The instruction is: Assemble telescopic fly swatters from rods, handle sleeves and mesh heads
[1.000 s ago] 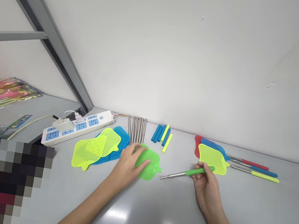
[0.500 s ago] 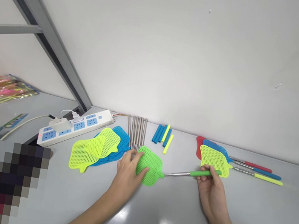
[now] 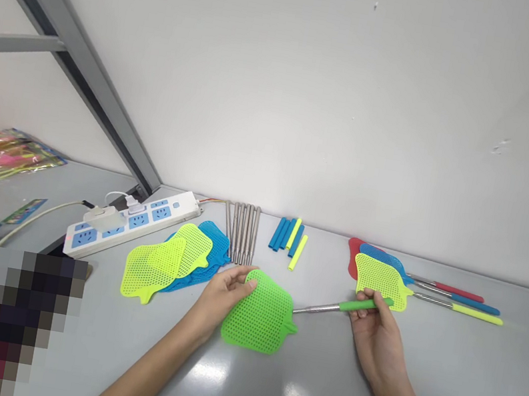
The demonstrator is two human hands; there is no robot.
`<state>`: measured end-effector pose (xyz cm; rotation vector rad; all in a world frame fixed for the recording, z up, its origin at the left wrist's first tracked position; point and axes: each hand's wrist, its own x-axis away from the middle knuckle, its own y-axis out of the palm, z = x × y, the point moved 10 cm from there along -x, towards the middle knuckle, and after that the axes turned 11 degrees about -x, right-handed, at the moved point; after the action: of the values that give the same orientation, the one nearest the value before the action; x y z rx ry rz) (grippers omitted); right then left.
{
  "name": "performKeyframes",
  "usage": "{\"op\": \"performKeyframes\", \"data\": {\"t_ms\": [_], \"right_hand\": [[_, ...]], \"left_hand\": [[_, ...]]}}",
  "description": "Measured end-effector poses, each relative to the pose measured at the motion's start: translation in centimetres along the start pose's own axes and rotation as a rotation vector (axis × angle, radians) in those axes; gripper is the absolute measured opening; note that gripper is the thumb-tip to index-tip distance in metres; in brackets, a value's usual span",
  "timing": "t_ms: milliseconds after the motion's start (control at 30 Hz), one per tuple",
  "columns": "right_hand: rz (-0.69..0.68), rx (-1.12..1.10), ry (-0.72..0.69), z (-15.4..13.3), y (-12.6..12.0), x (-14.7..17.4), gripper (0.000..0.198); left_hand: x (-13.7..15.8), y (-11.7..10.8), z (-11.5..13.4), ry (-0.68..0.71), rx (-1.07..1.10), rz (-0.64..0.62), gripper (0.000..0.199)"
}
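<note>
My left hand pinches the upper left edge of a green perforated fly swatter head, thumb on top. Its short neck points right, toward a thin metal rod with a green grip sleeve. My right hand holds that rod by the sleeve, between thumb and fingers. The rod's tip sits by the head's right edge, above the neck and not in line with it. Close to my left hand lie yellow swatter heads overlapping blue ones, and several bare metal rods.
Several blue and yellow sleeves lie near the wall. Red, blue and yellow fly swatters with handles rest at right. A white power strip with plugged-in cords stands at left, beside plastic-bagged goods and a metal frame post.
My left hand has lifted and tilted the green swatter head toward me. Its neck has dropped below the rod's tip, where before the two met. My right hand has barely moved.
</note>
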<state>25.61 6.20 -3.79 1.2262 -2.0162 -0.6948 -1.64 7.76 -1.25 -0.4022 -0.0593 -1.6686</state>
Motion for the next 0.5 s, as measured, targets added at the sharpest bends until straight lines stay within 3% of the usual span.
{"op": "performKeyframes", "data": {"t_ms": [100,500], "right_hand": [[0.001,-0.049,0.024,0.2,-0.1,0.0,0.010],[0.064,-0.072,0.030,0.0,-1.2,-0.3,0.013]], "left_hand": [[0.1,0.4,0.6,0.024,0.022,-0.030,0.028],[0.0,-1.6,-0.7,0.066,0.193,0.251,0.024]]}}
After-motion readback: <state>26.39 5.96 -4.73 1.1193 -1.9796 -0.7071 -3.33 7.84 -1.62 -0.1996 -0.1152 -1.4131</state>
